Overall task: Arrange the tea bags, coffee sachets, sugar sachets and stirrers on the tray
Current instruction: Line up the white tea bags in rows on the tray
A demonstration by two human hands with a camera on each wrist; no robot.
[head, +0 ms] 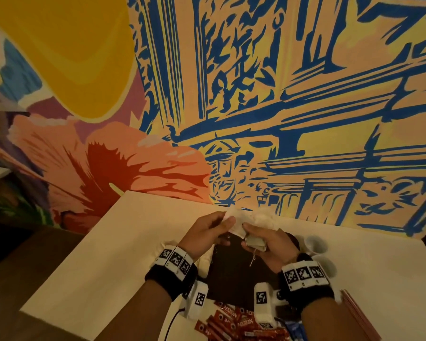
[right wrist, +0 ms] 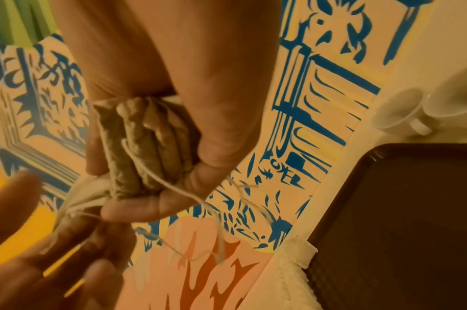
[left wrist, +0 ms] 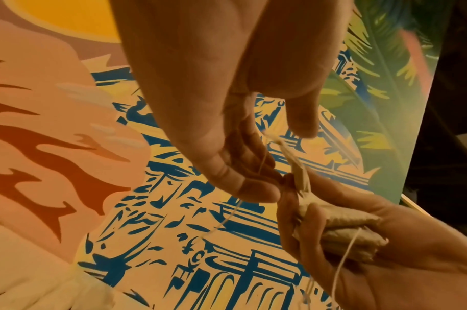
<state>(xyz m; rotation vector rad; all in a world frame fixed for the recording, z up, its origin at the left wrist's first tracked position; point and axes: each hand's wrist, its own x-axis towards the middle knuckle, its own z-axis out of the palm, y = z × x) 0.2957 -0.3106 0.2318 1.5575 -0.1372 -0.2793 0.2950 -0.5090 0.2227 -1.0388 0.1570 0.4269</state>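
Note:
Both hands hover above a dark tray (head: 231, 274) on the white table. My right hand (head: 253, 239) grips a bundle of several beige tea bags (right wrist: 147, 146) between thumb and curled fingers, and loose strings (right wrist: 189, 195) hang from it. My left hand (head: 221, 223) meets it from the left and pinches the white paper tags (right wrist: 81, 195) at the bundle's end. Red coffee sachets (head: 231, 323) lie heaped near the front edge, with blue sachets (head: 293, 327) beside them. Reddish stirrers (head: 357, 313) lie at the right. Nothing is visible on the tray's bare part.
Two white cups (head: 315, 242) stand right of the tray, near the painted wall. A white cloth (head: 263, 217) sits behind the hands and another piece (right wrist: 293, 272) lies by the tray's left edge. The table's left half (head: 108, 254) is bare.

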